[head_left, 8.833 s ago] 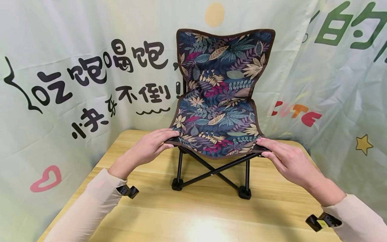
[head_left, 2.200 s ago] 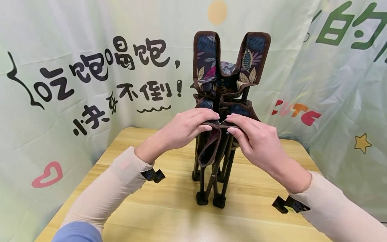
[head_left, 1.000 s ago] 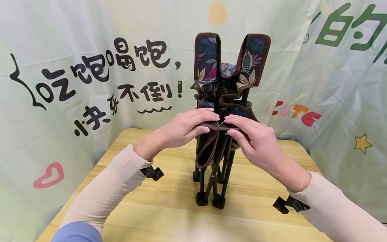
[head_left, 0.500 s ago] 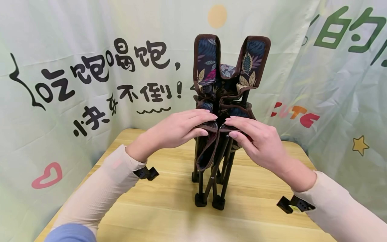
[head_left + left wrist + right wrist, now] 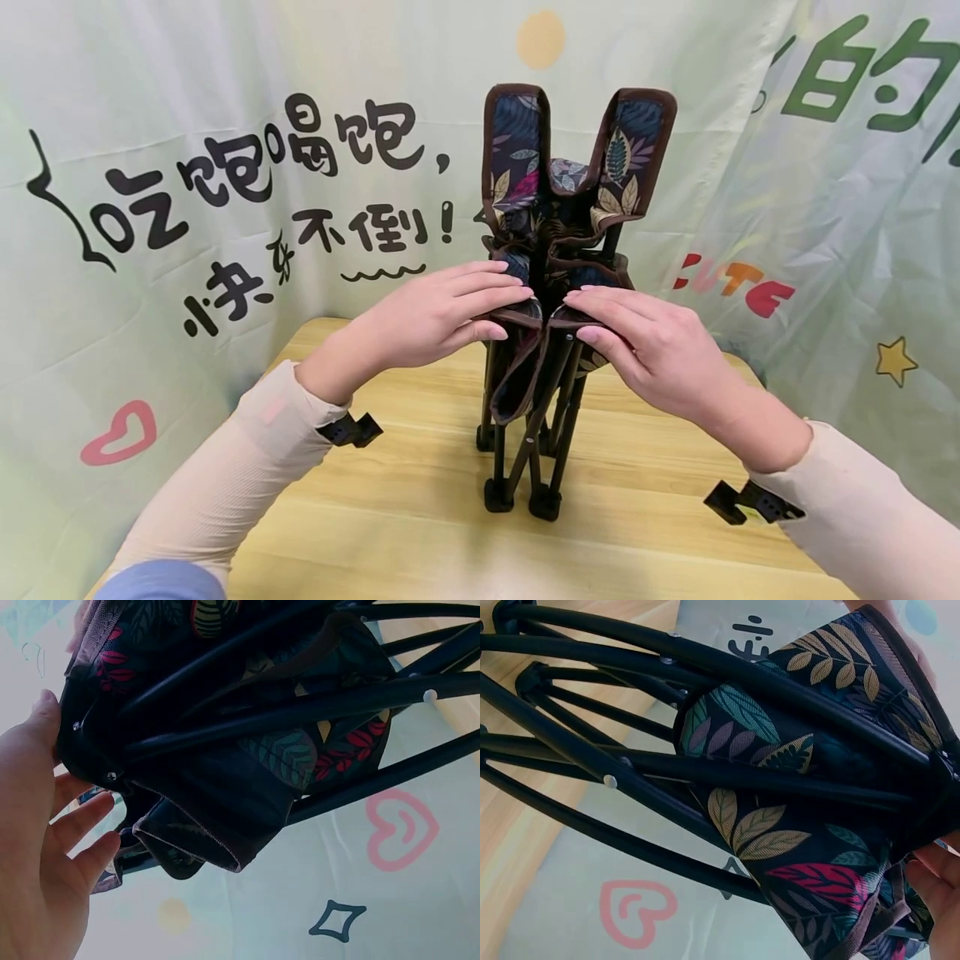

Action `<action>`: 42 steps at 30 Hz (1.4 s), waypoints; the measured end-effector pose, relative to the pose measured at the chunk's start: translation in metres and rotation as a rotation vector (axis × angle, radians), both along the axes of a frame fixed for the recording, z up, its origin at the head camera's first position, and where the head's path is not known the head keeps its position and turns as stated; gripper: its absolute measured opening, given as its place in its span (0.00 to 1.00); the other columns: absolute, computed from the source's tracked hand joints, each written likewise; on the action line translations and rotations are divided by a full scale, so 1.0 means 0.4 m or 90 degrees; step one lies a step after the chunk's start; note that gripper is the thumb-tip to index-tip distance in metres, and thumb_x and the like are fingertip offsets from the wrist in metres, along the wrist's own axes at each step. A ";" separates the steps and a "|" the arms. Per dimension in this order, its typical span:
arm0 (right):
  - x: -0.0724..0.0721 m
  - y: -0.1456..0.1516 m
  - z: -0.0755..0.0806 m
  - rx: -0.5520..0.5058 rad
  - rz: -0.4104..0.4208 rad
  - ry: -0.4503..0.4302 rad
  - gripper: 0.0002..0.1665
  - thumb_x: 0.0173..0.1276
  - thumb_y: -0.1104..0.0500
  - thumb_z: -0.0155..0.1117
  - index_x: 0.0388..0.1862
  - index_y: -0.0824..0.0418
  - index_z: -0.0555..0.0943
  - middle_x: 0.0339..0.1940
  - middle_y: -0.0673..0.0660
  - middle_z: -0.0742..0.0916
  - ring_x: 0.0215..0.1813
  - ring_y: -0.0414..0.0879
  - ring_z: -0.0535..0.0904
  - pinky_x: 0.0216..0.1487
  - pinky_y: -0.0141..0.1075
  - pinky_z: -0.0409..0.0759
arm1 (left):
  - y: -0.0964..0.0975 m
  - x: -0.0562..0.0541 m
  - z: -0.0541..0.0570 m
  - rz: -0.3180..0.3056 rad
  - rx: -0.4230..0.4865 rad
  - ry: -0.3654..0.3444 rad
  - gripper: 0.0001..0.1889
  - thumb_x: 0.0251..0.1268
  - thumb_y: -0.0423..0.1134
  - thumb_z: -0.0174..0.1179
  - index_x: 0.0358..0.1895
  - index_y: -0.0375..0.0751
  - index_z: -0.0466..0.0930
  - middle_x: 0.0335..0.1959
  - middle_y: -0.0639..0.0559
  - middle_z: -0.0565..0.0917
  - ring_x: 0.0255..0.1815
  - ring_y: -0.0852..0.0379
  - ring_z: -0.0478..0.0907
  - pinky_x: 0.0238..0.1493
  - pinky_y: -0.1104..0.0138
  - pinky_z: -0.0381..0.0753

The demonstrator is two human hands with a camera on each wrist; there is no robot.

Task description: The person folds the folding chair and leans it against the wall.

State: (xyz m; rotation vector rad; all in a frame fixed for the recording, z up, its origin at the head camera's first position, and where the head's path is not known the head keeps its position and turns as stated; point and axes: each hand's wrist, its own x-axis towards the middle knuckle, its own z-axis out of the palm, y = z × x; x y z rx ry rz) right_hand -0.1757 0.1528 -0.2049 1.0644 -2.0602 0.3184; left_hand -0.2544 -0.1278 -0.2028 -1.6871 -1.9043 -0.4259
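Observation:
A folding chair in dark leaf-print fabric stands half folded on the table, its black legs drawn close together. The backrest is bent into two upright flaps, and the seat's front corners nearly meet. My left hand rests on the left front corner with fingers extended and spread and the thumb in front. In the left wrist view, its thumb touches the black corner piece. My right hand holds the right front corner, fingers on top and thumb at the lower edge; in the right wrist view, its fingers show beside the corner.
The chair's feet stand on a wooden table. A pale printed curtain hangs close behind the chair and along both sides.
The chair went from spread flat to folded inward, its legs together. Over the last second the hands move slightly apart; a small gap shows between the seat corners, and the left fingers spread.

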 end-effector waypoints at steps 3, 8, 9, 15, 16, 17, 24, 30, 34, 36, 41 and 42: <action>0.002 0.007 0.002 0.016 0.001 0.000 0.31 0.79 0.41 0.44 0.58 0.63 0.81 0.55 0.59 0.85 0.54 0.54 0.82 0.48 0.52 0.81 | -0.004 0.003 0.000 0.000 0.001 0.006 0.31 0.76 0.58 0.39 0.65 0.37 0.75 0.61 0.43 0.78 0.69 0.44 0.67 0.73 0.62 0.58; 0.005 0.017 0.003 0.025 0.008 0.007 0.31 0.79 0.41 0.45 0.59 0.63 0.80 0.54 0.59 0.85 0.53 0.54 0.83 0.47 0.52 0.81 | -0.011 0.006 0.001 -0.001 0.008 0.018 0.32 0.76 0.59 0.40 0.64 0.36 0.75 0.61 0.43 0.78 0.67 0.44 0.68 0.72 0.61 0.59; 0.006 0.019 0.002 0.025 0.007 0.010 0.31 0.79 0.41 0.45 0.59 0.63 0.80 0.54 0.59 0.85 0.53 0.54 0.83 0.46 0.52 0.81 | -0.013 0.007 0.002 0.001 0.009 0.016 0.32 0.76 0.59 0.40 0.64 0.36 0.75 0.62 0.44 0.78 0.67 0.44 0.69 0.72 0.61 0.60; 0.013 0.036 0.001 0.033 -0.008 0.001 0.33 0.78 0.39 0.45 0.61 0.63 0.79 0.54 0.59 0.85 0.53 0.54 0.83 0.48 0.50 0.80 | -0.031 0.014 -0.002 0.013 0.002 -0.012 0.33 0.76 0.60 0.41 0.66 0.36 0.73 0.63 0.45 0.77 0.67 0.45 0.69 0.72 0.60 0.60; 0.014 0.038 0.001 0.035 -0.011 0.001 0.33 0.78 0.38 0.45 0.61 0.63 0.79 0.54 0.59 0.85 0.53 0.54 0.83 0.48 0.50 0.80 | -0.035 0.014 -0.003 0.017 0.001 -0.013 0.33 0.76 0.60 0.40 0.67 0.36 0.73 0.64 0.46 0.77 0.67 0.45 0.69 0.72 0.60 0.60; 0.015 0.040 0.001 0.037 -0.015 0.002 0.34 0.78 0.38 0.45 0.61 0.63 0.79 0.54 0.58 0.85 0.53 0.53 0.83 0.49 0.49 0.80 | -0.039 0.015 -0.004 0.019 0.000 -0.015 0.33 0.76 0.60 0.40 0.67 0.36 0.72 0.64 0.45 0.77 0.68 0.45 0.68 0.72 0.59 0.60; 0.023 0.056 -0.002 0.033 -0.027 0.017 0.34 0.77 0.38 0.46 0.62 0.62 0.79 0.54 0.58 0.85 0.52 0.53 0.83 0.48 0.46 0.78 | -0.060 0.017 -0.007 0.026 0.004 -0.026 0.33 0.76 0.60 0.40 0.67 0.36 0.72 0.65 0.45 0.76 0.68 0.46 0.68 0.72 0.59 0.60; 0.026 0.069 -0.011 0.027 -0.034 0.023 0.34 0.77 0.38 0.45 0.63 0.63 0.78 0.52 0.59 0.86 0.49 0.53 0.84 0.43 0.46 0.80 | -0.082 0.016 -0.016 0.023 0.017 -0.026 0.33 0.76 0.60 0.40 0.65 0.36 0.74 0.63 0.45 0.77 0.68 0.47 0.68 0.71 0.57 0.62; 0.032 0.078 -0.018 0.021 -0.049 0.018 0.35 0.77 0.37 0.45 0.63 0.62 0.79 0.51 0.59 0.86 0.47 0.53 0.84 0.40 0.46 0.80 | -0.097 0.017 -0.030 0.038 0.018 -0.031 0.33 0.76 0.60 0.40 0.66 0.36 0.73 0.63 0.44 0.77 0.69 0.46 0.67 0.72 0.55 0.60; 0.035 0.082 -0.022 0.018 -0.055 0.017 0.35 0.77 0.37 0.45 0.63 0.62 0.79 0.51 0.59 0.86 0.47 0.54 0.84 0.40 0.46 0.80 | -0.103 0.018 -0.039 0.047 0.016 -0.035 0.33 0.76 0.60 0.40 0.66 0.35 0.73 0.64 0.43 0.76 0.69 0.45 0.67 0.72 0.55 0.59; 0.043 0.090 -0.036 0.007 -0.071 0.002 0.36 0.77 0.36 0.44 0.64 0.62 0.78 0.51 0.60 0.86 0.48 0.54 0.84 0.42 0.46 0.79 | -0.110 0.020 -0.065 0.064 0.008 -0.056 0.34 0.75 0.61 0.40 0.67 0.36 0.71 0.65 0.43 0.75 0.71 0.45 0.64 0.72 0.56 0.59; 0.045 0.091 -0.039 0.004 -0.074 0.000 0.36 0.77 0.36 0.44 0.64 0.61 0.78 0.51 0.59 0.86 0.48 0.54 0.84 0.43 0.46 0.79 | -0.111 0.021 -0.071 0.067 0.006 -0.062 0.34 0.76 0.61 0.39 0.68 0.36 0.71 0.65 0.43 0.75 0.71 0.45 0.64 0.72 0.56 0.58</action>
